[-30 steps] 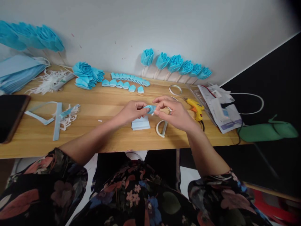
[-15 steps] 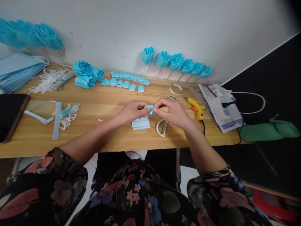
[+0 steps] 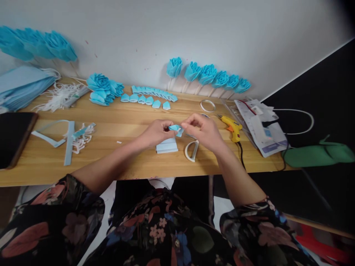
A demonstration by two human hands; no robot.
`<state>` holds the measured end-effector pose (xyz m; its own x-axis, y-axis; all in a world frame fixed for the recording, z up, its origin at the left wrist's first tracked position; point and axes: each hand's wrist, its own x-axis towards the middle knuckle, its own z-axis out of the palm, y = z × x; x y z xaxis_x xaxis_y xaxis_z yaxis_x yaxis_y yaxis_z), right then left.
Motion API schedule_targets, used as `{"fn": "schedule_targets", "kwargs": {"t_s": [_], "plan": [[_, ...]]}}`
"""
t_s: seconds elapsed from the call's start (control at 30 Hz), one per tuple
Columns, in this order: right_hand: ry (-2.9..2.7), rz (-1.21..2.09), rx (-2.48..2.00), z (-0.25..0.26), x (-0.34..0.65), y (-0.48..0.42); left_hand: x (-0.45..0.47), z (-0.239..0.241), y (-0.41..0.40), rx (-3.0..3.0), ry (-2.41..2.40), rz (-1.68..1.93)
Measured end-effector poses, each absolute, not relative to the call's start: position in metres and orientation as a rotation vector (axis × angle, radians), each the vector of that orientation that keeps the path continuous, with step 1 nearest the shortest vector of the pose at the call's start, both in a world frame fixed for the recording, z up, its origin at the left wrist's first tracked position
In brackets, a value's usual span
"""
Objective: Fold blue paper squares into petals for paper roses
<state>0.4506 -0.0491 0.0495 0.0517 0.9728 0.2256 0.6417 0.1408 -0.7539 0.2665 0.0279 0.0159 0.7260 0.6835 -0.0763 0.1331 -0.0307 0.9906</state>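
Note:
My left hand (image 3: 159, 131) pinches a small folded piece of light-blue cloth (image 3: 174, 128) between thumb and fingers. At its right end, my right hand (image 3: 203, 129) has thumb and forefinger closed on its edge. A whitish lower part of the piece hangs between the hands. Just below lies a pale-blue pleated stack (image 3: 166, 146), partly hidden by my left hand. A white D-shaped ring (image 3: 191, 151) rests under my right hand. Behind the hands are a row of folded blue petals (image 3: 141, 99) and a longer overlapping row (image 3: 154, 92).
Blue cloth roses on sticks (image 3: 208, 74) lean on the wall. A yellow glue gun (image 3: 232, 127), a round ring (image 3: 207, 105) and papers (image 3: 266, 136) lie right. Leftward are face masks (image 3: 24, 87), white loops (image 3: 59, 96), cut strips (image 3: 69, 142) and a phone (image 3: 15, 138).
My right hand has drawn slightly up and right at the piece. The cloth now shows more between the hands, its folded end looser. The view has shifted slightly.

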Motion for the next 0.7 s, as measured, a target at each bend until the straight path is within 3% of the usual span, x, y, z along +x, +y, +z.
{"fn": "schedule_targets", "kwargs": {"t_s": [0.7], "plan": [[-1.593,0.858,-1.427,0.042,0.455,-0.04,0.265,0.017,0.029,1.528,0.698,0.588]]}}
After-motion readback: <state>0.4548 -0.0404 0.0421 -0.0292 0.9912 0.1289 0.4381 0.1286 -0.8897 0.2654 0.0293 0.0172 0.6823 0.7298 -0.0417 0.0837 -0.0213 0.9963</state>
